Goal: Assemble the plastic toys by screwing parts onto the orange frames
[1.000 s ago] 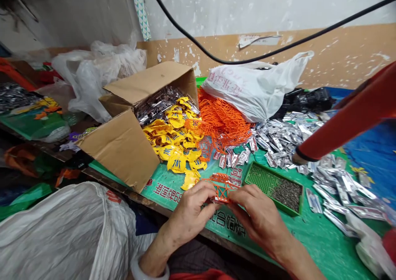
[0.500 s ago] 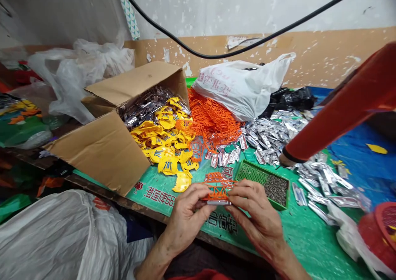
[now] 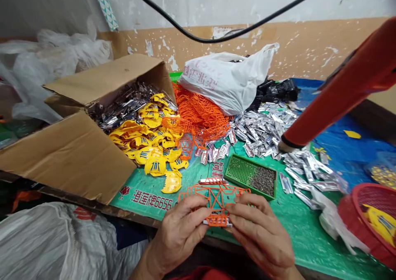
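Note:
Between both hands is an orange plastic lattice frame (image 3: 216,198), tilted so that its open bars face me. My left hand (image 3: 181,228) pinches its left side, thumb at the near edge. My right hand (image 3: 262,230) grips the right side with fingers curled over it. A silver strip (image 3: 213,181) lies along the frame's far edge, and another silver piece shows at the near edge, partly hidden by fingers. Just beyond the right hand stands a green tray (image 3: 244,166) with small dark screw-like pieces (image 3: 262,180) heaped at its right.
A cardboard box (image 3: 71,156) on the left spills yellow shells (image 3: 154,160) and dark shiny parts. Behind are orange lattice frames (image 3: 201,112) under a white bag (image 3: 216,81). Silver pieces (image 3: 262,127) lie to the right, near a slanted red post (image 3: 334,86) and red basket (image 3: 352,218).
The orange frame has tipped up from nearly edge-on, so its lattice and far silver strip now show. Both hands still hold it. The whole view has shifted somewhat to the right.

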Motion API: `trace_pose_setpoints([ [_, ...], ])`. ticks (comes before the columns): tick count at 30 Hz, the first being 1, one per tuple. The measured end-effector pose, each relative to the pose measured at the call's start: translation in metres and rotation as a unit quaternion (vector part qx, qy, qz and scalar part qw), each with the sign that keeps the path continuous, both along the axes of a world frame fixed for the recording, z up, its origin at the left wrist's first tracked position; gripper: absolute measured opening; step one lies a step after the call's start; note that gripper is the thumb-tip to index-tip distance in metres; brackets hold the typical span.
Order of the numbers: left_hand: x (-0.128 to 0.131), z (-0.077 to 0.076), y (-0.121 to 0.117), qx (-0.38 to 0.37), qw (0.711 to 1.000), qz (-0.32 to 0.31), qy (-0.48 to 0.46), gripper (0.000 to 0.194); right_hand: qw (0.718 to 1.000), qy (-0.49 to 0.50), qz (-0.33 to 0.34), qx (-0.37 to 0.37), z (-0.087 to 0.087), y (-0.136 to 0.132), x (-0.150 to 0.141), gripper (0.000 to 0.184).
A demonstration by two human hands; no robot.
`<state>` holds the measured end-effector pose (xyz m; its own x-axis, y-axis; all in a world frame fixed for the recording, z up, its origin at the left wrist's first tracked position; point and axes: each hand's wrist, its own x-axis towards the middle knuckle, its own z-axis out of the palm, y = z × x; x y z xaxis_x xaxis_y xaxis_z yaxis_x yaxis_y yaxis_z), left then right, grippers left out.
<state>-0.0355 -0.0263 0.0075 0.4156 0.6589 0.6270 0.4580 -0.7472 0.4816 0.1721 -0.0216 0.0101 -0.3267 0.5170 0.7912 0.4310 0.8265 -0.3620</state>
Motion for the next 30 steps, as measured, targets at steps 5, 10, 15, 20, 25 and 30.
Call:
trace_pose_setpoints([
  [5,-0.001,-0.0006,-0.0001,0.019,1.0,-0.005,0.02,0.021,1.0,0.002,-0.002,0.011,0.0002,-0.0031,-0.0004,0.009],
  [10,-0.0005,0.0008,0.002,0.024,0.999,-0.016,0.032,0.021,1.0,0.012,0.005,0.005,-0.0005,-0.0027,-0.0023,0.009],
  [15,-0.0012,0.0002,0.0022,0.021,0.999,-0.001,0.036,0.018,0.999,0.031,0.003,-0.013,-0.0006,-0.0027,-0.0051,0.011],
  [20,-0.0005,-0.0012,0.0028,0.007,1.0,-0.007,0.01,0.014,0.999,0.042,0.0,-0.024,-0.0031,-0.003,-0.0056,0.015],
  [25,0.0,-0.001,0.0049,0.0,1.0,-0.014,0.005,0.013,0.998,0.043,0.014,-0.032,-0.0036,-0.0037,-0.0036,0.011],
  [30,-0.0007,-0.001,0.0066,0.0,1.0,-0.028,0.006,0.012,0.998,0.047,0.021,-0.04,-0.007,-0.0035,-0.0028,0.012],
])
